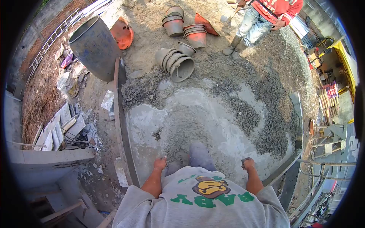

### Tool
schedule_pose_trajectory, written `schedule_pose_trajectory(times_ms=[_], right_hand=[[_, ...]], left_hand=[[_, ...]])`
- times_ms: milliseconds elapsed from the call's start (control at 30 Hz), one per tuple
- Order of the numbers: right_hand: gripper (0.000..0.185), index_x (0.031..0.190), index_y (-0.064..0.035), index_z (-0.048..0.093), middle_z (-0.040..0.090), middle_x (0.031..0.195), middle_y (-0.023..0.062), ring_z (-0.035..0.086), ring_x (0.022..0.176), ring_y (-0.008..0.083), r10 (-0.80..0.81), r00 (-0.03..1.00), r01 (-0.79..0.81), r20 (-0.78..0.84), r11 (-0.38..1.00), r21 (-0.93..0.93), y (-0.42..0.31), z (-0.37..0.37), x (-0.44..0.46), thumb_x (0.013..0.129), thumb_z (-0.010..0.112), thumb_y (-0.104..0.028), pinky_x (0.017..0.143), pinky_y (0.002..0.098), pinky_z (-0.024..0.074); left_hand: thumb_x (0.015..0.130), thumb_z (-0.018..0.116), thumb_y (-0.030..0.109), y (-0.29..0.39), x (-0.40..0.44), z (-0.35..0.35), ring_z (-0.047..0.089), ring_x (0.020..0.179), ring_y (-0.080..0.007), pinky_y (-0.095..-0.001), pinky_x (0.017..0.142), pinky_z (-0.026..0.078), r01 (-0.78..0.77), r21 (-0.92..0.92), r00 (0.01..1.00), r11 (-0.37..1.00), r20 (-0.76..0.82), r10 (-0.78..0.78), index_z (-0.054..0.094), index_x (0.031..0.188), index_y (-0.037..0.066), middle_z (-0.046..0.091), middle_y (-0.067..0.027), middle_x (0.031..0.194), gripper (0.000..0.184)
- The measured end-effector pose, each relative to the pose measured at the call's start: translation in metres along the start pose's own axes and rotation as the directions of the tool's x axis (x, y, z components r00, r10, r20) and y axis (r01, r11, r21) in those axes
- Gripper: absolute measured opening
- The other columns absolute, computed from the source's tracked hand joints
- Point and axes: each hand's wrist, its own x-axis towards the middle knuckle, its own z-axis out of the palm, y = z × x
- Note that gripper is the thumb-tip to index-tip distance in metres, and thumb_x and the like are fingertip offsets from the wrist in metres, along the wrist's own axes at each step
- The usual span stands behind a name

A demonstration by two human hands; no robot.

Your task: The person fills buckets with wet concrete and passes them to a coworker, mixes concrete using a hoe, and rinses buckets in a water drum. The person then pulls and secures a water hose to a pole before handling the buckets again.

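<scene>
My left hand (160,163) hangs beside my body above the wet grey concrete (146,123), its fingers curled. A small pale spot shows at its fingertips; I cannot make out whether it is a held object. On the other side, my right hand (248,164) is also curled, with dark fingertips and no held thing visible. Neither hand touches a tool or bucket. My legs stand in the concrete, the lower parts hidden by my shirt. Dark gravel mix (272,129) lies in heaps to the right and along the far side of the slab.
Formwork boards (123,140) edge the slab. Stacked buckets (182,68) lie tipped beyond it, near more buckets (195,36) and a tall drum (95,47). A person in a red top (272,11) holds a shovel (227,19) at the back right. Broken slabs (62,127) lie left.
</scene>
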Motion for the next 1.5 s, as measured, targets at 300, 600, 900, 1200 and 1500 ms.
schedule_pose_trajectory(times_ms=[300,600,900,1200,1500], right_hand=[[0.031,0.103,-0.0003,0.058,0.062,0.082,0.0101,0.061,0.061,0.0191,-0.172,0.962,0.241,0.213,0.901,-0.360,-0.188,0.076,0.062,0.076,0.064,-0.016,0.046,0.0317,0.0476],[0.054,0.114,-0.0030,0.057,0.060,0.111,0.0240,0.055,0.108,0.0352,-0.453,0.875,0.429,0.169,0.567,-0.704,-0.429,0.116,0.251,0.071,0.066,-0.035,0.095,0.0398,0.0424],[0.053,0.116,-0.0040,0.051,0.060,0.106,0.0234,0.056,0.103,0.0382,-0.818,0.450,0.810,0.357,0.207,-0.548,-0.718,0.349,0.437,0.069,0.066,-0.022,0.087,0.0421,0.0470],[0.023,0.078,-0.0030,0.066,0.065,0.084,0.0185,0.063,0.084,0.0368,-0.650,0.511,0.730,0.562,-0.018,-0.683,-0.760,0.335,0.264,0.064,0.063,-0.021,0.078,0.0430,0.0507],[0.019,0.074,0.0004,0.063,0.061,0.077,0.0236,0.059,0.073,0.0413,-0.712,0.027,0.902,0.701,-0.286,-0.325,-0.870,0.317,0.102,0.064,0.064,-0.016,0.066,0.0452,0.0478]], left_hand=[[0.086,0.061,0.028,0.088,-0.008,-0.084,0.058,0.054,-0.0155,-0.0269,0.049,0.045,-0.036,-0.332,0.977,0.943,-0.209,-0.036,0.060,0.095,-0.004,0.061,-0.0071,0.066,0.034],[0.072,0.074,0.039,0.201,0.173,0.016,0.061,0.095,-0.0279,-0.0351,0.083,0.047,-0.018,-0.026,0.972,1.000,-0.236,0.011,0.053,0.114,-0.005,0.063,-0.0202,0.103,0.064],[0.078,0.065,0.044,0.409,0.418,0.172,0.058,0.103,-0.0328,-0.0379,0.089,0.044,-0.116,0.049,0.970,0.992,-0.211,0.124,0.055,0.117,0.006,0.061,-0.0203,0.108,0.056],[0.077,0.067,0.048,0.453,0.305,0.089,0.059,0.099,-0.0346,-0.0393,0.087,0.045,0.127,-0.409,0.940,0.903,-0.242,-0.242,0.058,0.112,-0.001,0.063,-0.0222,0.099,0.061],[0.075,0.067,0.052,0.454,0.263,-0.021,0.053,0.111,-0.0373,-0.0398,0.099,0.038,-0.020,-0.412,0.843,0.911,-0.497,-0.206,0.049,0.124,-0.002,0.057,-0.0236,0.116,0.074]])
